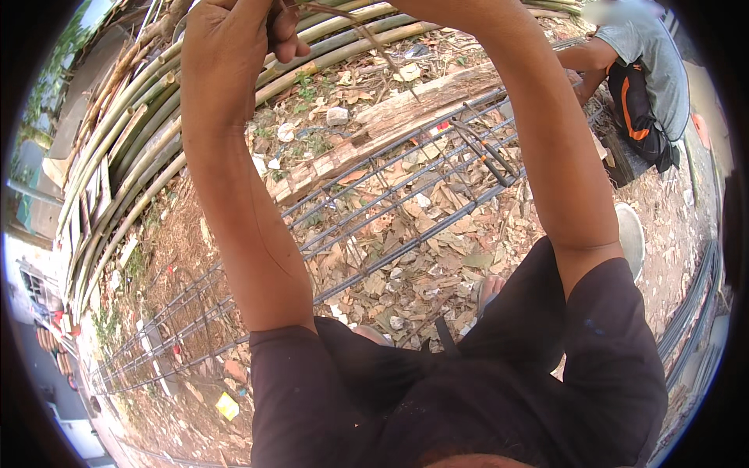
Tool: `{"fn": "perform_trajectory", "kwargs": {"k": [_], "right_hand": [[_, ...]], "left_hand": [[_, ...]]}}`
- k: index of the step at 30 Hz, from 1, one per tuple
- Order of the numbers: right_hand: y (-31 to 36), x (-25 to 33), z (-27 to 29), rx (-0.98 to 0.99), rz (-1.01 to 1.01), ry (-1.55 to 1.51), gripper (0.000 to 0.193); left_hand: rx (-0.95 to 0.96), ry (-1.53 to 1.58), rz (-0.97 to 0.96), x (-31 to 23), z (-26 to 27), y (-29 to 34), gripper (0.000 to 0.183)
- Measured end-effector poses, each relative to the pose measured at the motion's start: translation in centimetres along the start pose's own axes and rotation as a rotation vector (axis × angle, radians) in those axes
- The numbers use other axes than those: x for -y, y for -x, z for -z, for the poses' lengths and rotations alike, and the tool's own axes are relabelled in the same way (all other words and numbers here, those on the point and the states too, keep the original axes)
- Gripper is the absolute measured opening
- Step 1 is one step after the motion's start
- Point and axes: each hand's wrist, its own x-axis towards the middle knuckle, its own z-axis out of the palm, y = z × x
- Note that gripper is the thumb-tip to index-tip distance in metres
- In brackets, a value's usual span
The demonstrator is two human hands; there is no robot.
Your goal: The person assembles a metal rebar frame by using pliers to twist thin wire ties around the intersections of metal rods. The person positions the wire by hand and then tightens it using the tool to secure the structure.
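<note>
My left hand [226, 47] is raised at the top edge with its fingers curled in, and part of it is cut off. From its fingertips runs a thin brown wire [355, 23], whose loose strands hang down to the right. My right hand [441, 9] is also at the top edge; its fingers lie outside the picture. Below both hands lies a long rebar cage [382, 210] of dark steel bars joined by cross ties. Pincers [491, 152] with dark, partly orange handles rest on the cage beside my right forearm.
Bamboo poles [148, 117] are stacked at the far left. A weathered wooden plank [437, 93] lies behind the cage. At the upper right another person [651, 78] in a grey shirt crouches by the cage. Steel bars [694, 304] lie at the right. Dry leaves and rubble cover the ground.
</note>
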Motion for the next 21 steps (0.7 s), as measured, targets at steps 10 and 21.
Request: {"fn": "perform_trajectory", "kwargs": {"k": [10, 21], "right_hand": [[0.3, -2.0, -1.8, -0.105, -0.056, -0.166, 0.035], [8.1, 3.0, -10.8, 0.574, -0.333, -0.123, 0.039]], "left_hand": [[-0.337, 0.373, -0.092, 2.6, 1.5, -1.4, 0.027], [-0.924, 0.735, -0.084, 4.0, 10.0, -1.8, 0.015]]}}
